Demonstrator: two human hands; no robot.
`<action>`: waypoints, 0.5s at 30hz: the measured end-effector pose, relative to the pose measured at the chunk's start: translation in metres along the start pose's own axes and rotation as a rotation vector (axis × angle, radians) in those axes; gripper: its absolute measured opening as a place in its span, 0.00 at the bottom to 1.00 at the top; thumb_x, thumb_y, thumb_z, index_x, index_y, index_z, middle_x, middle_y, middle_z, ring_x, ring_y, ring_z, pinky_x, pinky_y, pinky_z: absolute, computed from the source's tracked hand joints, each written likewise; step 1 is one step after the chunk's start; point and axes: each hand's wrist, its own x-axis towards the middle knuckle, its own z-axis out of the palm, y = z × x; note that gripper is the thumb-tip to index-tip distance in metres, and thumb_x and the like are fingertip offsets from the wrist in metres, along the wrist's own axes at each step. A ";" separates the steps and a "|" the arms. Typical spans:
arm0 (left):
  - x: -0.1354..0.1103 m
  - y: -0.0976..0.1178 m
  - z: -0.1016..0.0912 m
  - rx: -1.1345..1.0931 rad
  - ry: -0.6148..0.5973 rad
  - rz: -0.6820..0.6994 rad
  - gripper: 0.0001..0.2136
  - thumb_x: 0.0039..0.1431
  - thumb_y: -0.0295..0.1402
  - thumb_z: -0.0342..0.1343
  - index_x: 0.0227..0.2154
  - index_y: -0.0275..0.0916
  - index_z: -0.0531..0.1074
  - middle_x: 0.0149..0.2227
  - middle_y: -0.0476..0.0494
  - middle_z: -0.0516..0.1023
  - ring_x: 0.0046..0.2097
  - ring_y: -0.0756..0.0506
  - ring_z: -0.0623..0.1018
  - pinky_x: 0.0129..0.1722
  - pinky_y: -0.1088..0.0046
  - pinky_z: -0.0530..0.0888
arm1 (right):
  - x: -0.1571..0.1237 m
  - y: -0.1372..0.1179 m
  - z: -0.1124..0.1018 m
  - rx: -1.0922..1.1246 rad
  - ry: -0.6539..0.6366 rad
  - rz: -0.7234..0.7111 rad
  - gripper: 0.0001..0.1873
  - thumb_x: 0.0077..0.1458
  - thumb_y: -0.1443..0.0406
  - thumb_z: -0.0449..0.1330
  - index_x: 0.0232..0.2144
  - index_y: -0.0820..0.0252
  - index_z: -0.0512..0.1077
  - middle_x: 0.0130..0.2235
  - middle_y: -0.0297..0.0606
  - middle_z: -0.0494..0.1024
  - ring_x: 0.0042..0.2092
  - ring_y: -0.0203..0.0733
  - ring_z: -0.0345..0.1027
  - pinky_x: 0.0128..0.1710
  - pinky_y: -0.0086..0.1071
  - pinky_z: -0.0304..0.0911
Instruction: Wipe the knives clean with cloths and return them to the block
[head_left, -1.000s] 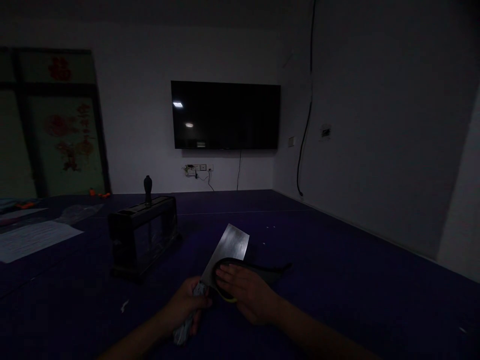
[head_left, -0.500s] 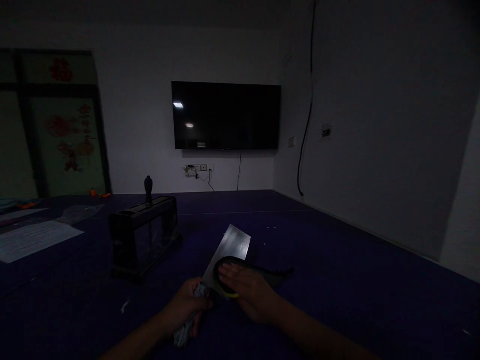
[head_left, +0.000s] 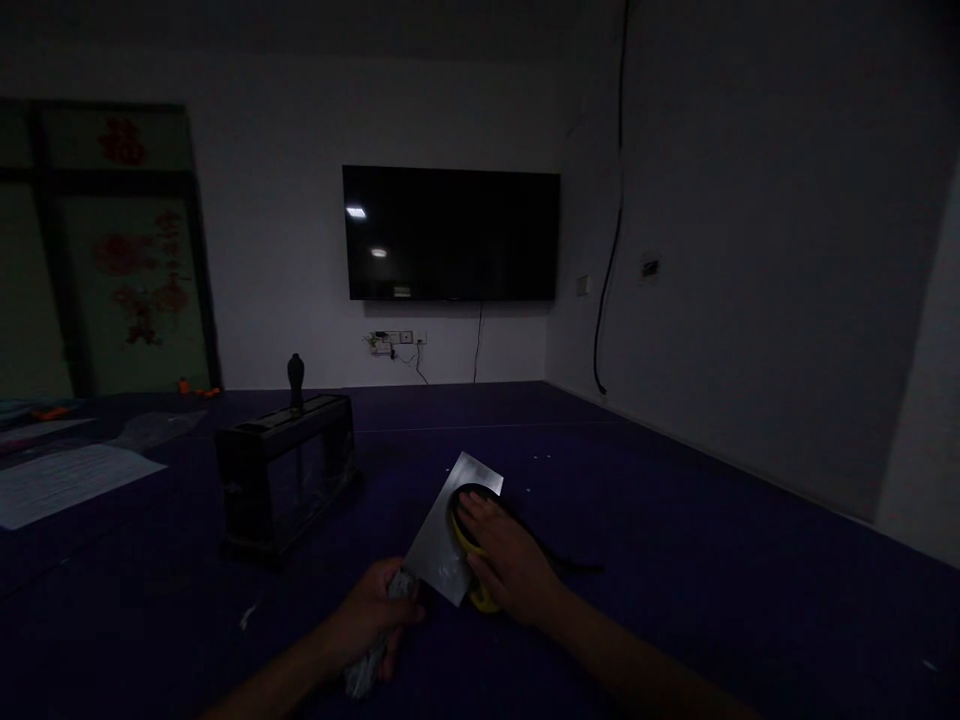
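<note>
In the lower middle of the frame the left hand (head_left: 371, 615) is clamped round the handle of a cleaver (head_left: 439, 545), fingers curled tight about the pale grip; the broad grey blade runs up and to the right from that fist, tilted, with its far corner towards the centre of the picture. The right hand (head_left: 506, 560) lies just right of the blade, laid flat with the fingers stretched out and close together, not curled; it rests on a yellow-rimmed disc (head_left: 480, 600), dark on top, which touches the face of the blade; the fingertips (head_left: 472, 508) reach onto the metal near its far end; whether the thumb grips the disc's side I cannot tell. A dark strap (head_left: 577, 570) trails from under that hand to the right across the tabletop (head_left: 712, 560), which is deep blue-violet and dimly lit.

Left of centre stands a dark knife block (head_left: 285, 475), well apart from the hands, with one black handle (head_left: 295, 378) sticking up from its top; at the left edge lie pale paper sheets (head_left: 67, 475). On the far wall, upper middle of the frame, hangs a black television (head_left: 450, 232); a cable (head_left: 611, 250) runs down the wall to its right; a glazed door (head_left: 112, 250) with red patterns fills the upper left.
</note>
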 end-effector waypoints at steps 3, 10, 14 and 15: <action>-0.001 -0.003 0.000 -0.007 0.009 0.014 0.12 0.40 0.33 0.55 0.27 0.40 0.58 0.09 0.58 0.64 0.09 0.53 0.62 0.09 0.83 0.59 | 0.001 0.002 0.001 -0.026 -0.003 0.020 0.29 0.58 0.62 0.48 0.60 0.66 0.50 0.62 0.46 0.51 0.63 0.46 0.40 0.59 0.46 0.47; 0.000 -0.004 -0.002 0.015 0.001 -0.008 0.13 0.39 0.33 0.55 0.29 0.40 0.59 0.10 0.58 0.64 0.09 0.53 0.62 0.09 0.83 0.58 | 0.000 0.001 0.007 -0.065 0.002 -0.002 0.29 0.52 0.72 0.48 0.58 0.69 0.55 0.61 0.46 0.53 0.63 0.45 0.40 0.60 0.46 0.46; 0.003 -0.004 -0.004 -0.007 -0.023 0.001 0.13 0.38 0.34 0.56 0.26 0.40 0.58 0.10 0.57 0.64 0.09 0.52 0.63 0.09 0.82 0.58 | 0.000 -0.001 0.003 -0.048 -0.033 -0.018 0.29 0.50 0.74 0.48 0.56 0.69 0.58 0.61 0.46 0.54 0.63 0.45 0.41 0.60 0.46 0.46; 0.003 -0.005 -0.005 -0.011 -0.025 0.005 0.13 0.38 0.34 0.56 0.26 0.40 0.58 0.10 0.57 0.64 0.10 0.52 0.63 0.09 0.82 0.58 | 0.001 -0.002 0.002 -0.038 -0.048 -0.035 0.28 0.50 0.73 0.48 0.56 0.69 0.58 0.61 0.45 0.55 0.63 0.45 0.41 0.60 0.45 0.46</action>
